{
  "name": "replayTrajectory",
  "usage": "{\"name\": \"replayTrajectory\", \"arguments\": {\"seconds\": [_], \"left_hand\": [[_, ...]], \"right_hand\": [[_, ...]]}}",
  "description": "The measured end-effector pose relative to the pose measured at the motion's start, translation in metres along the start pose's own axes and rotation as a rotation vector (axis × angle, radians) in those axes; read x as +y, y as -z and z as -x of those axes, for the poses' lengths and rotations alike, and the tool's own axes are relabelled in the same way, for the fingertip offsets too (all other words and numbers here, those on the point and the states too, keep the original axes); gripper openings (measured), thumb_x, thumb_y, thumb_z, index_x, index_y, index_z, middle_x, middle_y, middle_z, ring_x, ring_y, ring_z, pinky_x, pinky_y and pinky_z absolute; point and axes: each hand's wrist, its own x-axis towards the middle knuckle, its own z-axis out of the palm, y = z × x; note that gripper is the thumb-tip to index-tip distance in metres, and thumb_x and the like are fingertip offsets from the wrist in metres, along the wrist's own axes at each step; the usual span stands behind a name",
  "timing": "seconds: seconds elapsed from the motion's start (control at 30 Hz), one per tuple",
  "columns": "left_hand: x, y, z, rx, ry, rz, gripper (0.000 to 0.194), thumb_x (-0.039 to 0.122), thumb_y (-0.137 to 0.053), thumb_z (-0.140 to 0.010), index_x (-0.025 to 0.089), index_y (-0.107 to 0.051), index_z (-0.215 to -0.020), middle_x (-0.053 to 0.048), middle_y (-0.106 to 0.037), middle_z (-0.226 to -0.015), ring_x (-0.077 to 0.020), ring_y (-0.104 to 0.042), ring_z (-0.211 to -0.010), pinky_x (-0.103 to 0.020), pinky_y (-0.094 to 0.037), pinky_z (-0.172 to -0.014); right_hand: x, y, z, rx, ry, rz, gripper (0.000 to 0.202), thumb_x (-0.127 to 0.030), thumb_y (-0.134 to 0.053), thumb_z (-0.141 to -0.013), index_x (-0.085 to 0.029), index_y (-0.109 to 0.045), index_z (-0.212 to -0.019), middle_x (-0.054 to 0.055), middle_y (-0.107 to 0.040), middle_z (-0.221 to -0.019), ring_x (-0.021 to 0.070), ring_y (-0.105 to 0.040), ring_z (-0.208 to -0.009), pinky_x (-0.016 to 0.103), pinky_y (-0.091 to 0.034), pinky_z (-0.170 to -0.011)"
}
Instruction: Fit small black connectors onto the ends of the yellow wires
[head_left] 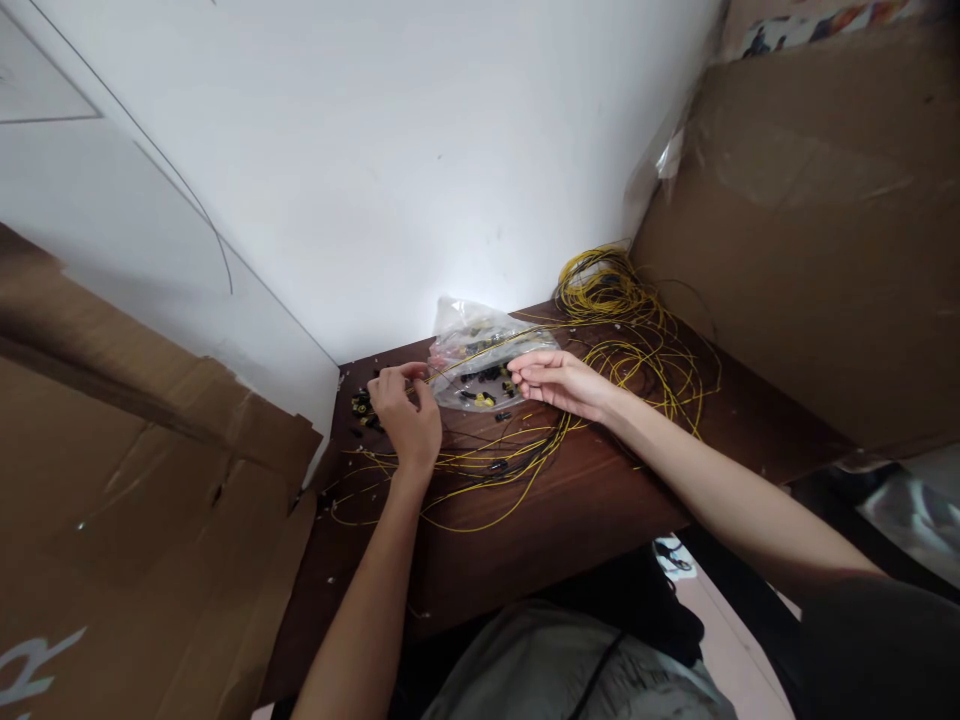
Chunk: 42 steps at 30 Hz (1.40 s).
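Note:
Over the left part of the dark brown table, my left hand (pixel 409 412) has its fingers curled round a thin yellow and black wire (pixel 480 346) that runs up to the right. My right hand (pixel 562 382) is pinched beside a clear plastic bag (pixel 487 318); what its fingertips hold is too small to make out. Small black and yellow connectors (pixel 480 398) lie in and on the bag, between the hands. More dark connectors (pixel 361 404) sit just left of my left hand. Loose yellow and black wires (pixel 517 462) spread across the table below both hands.
A coiled bundle of yellow and black wire (pixel 600 285) rests at the table's back right. Large cardboard boxes stand at the left (pixel 150 520) and right (pixel 810 230). A white wall (pixel 390 150) rises behind the table (pixel 600 510).

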Motion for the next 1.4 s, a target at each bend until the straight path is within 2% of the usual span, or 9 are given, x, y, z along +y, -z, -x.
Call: {"name": "replayTrajectory", "arguments": {"seconds": [0.17, 0.37, 0.47, 0.6, 0.77, 0.87, 1.03, 1.2, 1.4], "left_hand": [[0.015, -0.008, 0.010, -0.182, -0.110, 0.192, 0.014, 0.015, -0.051, -0.081, 0.018, -0.063, -0.086, -0.003, -0.063, -0.081, -0.0165, -0.052, -0.079, -0.028, -0.041, -0.073], [0.020, -0.018, 0.023, -0.464, 0.029, 0.348, 0.016, 0.025, -0.055, -0.081, 0.018, -0.068, -0.083, -0.002, -0.065, -0.076, -0.0132, -0.053, -0.068, -0.024, -0.040, -0.063], [0.021, -0.020, 0.024, -0.540, 0.134, 0.443, 0.018, 0.027, -0.056, -0.079, 0.015, -0.069, -0.081, -0.003, -0.066, -0.075, -0.0125, -0.054, -0.064, -0.024, -0.040, -0.060], [0.023, -0.020, 0.022, -0.569, 0.243, 0.514, 0.020, 0.029, -0.057, -0.078, 0.013, -0.069, -0.078, -0.004, -0.068, -0.073, -0.0135, -0.058, -0.066, -0.024, -0.043, -0.064], [0.019, -0.023, 0.023, -0.608, 0.315, 0.553, 0.021, 0.032, -0.060, -0.075, 0.013, -0.070, -0.078, -0.004, -0.068, -0.072, -0.0134, -0.058, -0.064, -0.024, -0.044, -0.063], [0.016, -0.025, 0.025, -0.622, 0.330, 0.581, 0.022, 0.033, -0.061, -0.074, 0.013, -0.069, -0.078, -0.004, -0.068, -0.072, -0.0139, -0.059, -0.065, -0.024, -0.045, -0.063], [0.016, -0.025, 0.026, -0.646, 0.331, 0.558, 0.024, 0.035, -0.059, -0.075, 0.013, -0.069, -0.080, -0.004, -0.068, -0.073, -0.0144, -0.059, -0.066, -0.024, -0.044, -0.065], [0.018, -0.026, 0.026, -0.691, 0.272, 0.511, 0.027, 0.035, -0.054, -0.079, 0.013, -0.068, -0.072, -0.003, -0.068, -0.071, -0.0148, -0.059, -0.068, -0.024, -0.043, -0.067], [0.014, -0.029, 0.028, -0.682, 0.258, 0.506, 0.026, 0.035, -0.053, -0.079, 0.013, -0.066, -0.070, -0.003, -0.068, -0.071, -0.0154, -0.059, -0.069, -0.024, -0.043, -0.068]], "right_hand": [[0.006, -0.006, -0.001, 0.018, 0.100, 0.138, 0.025, -0.019, -0.072, -0.065, -0.014, -0.063, -0.087, 0.002, -0.067, -0.070, 0.0080, -0.056, -0.056, 0.024, -0.046, -0.058], [0.008, -0.012, -0.001, 0.006, 0.134, 0.199, 0.024, -0.022, -0.073, -0.065, -0.014, -0.058, -0.081, 0.001, -0.067, -0.067, 0.0089, -0.056, -0.056, 0.026, -0.046, -0.060], [0.008, -0.014, -0.001, 0.014, 0.129, 0.227, 0.024, -0.023, -0.074, -0.063, -0.014, -0.057, -0.078, 0.001, -0.066, -0.067, 0.0096, -0.057, -0.058, 0.026, -0.046, -0.062], [0.009, -0.016, 0.001, 0.014, 0.181, 0.339, 0.023, -0.025, -0.072, -0.066, -0.014, -0.056, -0.077, 0.002, -0.064, -0.069, 0.0107, -0.057, -0.062, 0.027, -0.046, -0.064], [0.010, -0.016, 0.005, 0.065, 0.385, 0.652, 0.013, -0.025, -0.063, -0.074, -0.014, -0.057, -0.078, 0.001, -0.059, -0.071, 0.0097, -0.052, -0.064, 0.025, -0.043, -0.063], [0.011, -0.016, 0.007, 0.086, 0.480, 0.781, 0.012, -0.024, -0.059, -0.077, -0.015, -0.057, -0.085, 0.001, -0.057, -0.073, 0.0103, -0.052, -0.067, 0.025, -0.044, -0.066], [0.012, -0.018, 0.009, 0.080, 0.580, 0.869, 0.020, -0.021, -0.054, -0.081, -0.016, -0.053, -0.101, 0.001, -0.058, -0.076, 0.0107, -0.054, -0.068, 0.025, -0.045, -0.067], [0.013, -0.022, 0.011, 0.101, 0.636, 0.926, 0.017, -0.017, -0.053, -0.081, -0.015, -0.053, -0.098, 0.000, -0.057, -0.074, 0.0100, -0.054, -0.066, 0.023, -0.045, -0.066], [0.015, -0.022, 0.011, 0.106, 0.629, 0.939, 0.014, -0.017, -0.053, -0.081, -0.014, -0.056, -0.094, 0.001, -0.058, -0.073, 0.0107, -0.055, -0.067, 0.024, -0.046, -0.065]]}}
